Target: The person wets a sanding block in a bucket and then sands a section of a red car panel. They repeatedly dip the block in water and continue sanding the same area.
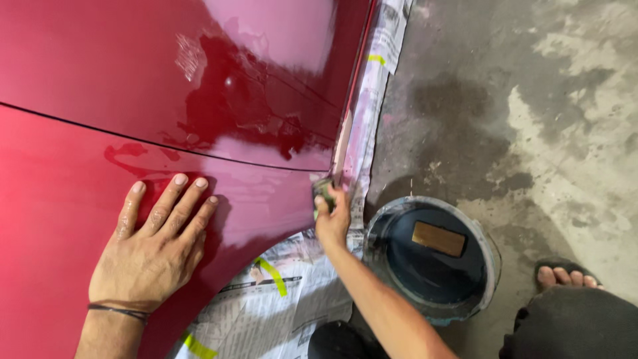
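A glossy dark red car body panel fills the left and top of the view, with a thin seam line running across it. My left hand lies flat on the panel with fingers spread; a thin dark band circles its wrist. My right hand grips a small grey sanding pad and presses it against the panel's lower edge, by the wheel arch. Newspaper masking with yellow-green tape strips runs along the panel's edge.
More taped newspaper covers the wheel opening below the arch. A round bucket holding dark water and a floating brown block stands on the stained concrete floor. My sandalled foot and dark-clothed knee show at lower right.
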Motion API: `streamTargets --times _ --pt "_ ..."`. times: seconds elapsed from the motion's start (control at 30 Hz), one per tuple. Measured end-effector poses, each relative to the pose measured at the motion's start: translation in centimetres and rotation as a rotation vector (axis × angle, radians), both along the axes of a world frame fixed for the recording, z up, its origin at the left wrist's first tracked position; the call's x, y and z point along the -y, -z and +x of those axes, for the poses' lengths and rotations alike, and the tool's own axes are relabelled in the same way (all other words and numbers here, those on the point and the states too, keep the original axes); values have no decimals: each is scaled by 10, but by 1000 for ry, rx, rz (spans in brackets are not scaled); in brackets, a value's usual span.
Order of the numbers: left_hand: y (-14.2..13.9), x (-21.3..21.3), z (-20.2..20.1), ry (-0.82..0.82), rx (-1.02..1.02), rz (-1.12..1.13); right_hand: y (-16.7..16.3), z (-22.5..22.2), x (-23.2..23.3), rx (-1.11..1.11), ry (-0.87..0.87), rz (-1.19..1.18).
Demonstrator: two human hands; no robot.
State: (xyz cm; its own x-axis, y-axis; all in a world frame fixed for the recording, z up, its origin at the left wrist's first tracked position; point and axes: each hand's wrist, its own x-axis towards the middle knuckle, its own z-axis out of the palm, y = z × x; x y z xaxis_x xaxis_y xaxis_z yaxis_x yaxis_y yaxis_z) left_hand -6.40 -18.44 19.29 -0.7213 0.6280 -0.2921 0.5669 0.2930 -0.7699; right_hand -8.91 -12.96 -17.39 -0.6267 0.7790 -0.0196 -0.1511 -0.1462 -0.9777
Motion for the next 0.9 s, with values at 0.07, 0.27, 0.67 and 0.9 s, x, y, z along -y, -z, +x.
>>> streamTargets --times 0.07,0.27,0.67,0.9 --pt "0 1 0 3 -29 -65 5 -4 -4 62 -84 -445" --pt "1 4 0 67 -57 -47 16 -13 -11 45 -108 -562" --pt "2 8 -2 100 -83 -64 18 -20 -16 236 -198 -583" --pt "4 8 -2 68 -53 -19 23 -18 -12 27 -93 -394"
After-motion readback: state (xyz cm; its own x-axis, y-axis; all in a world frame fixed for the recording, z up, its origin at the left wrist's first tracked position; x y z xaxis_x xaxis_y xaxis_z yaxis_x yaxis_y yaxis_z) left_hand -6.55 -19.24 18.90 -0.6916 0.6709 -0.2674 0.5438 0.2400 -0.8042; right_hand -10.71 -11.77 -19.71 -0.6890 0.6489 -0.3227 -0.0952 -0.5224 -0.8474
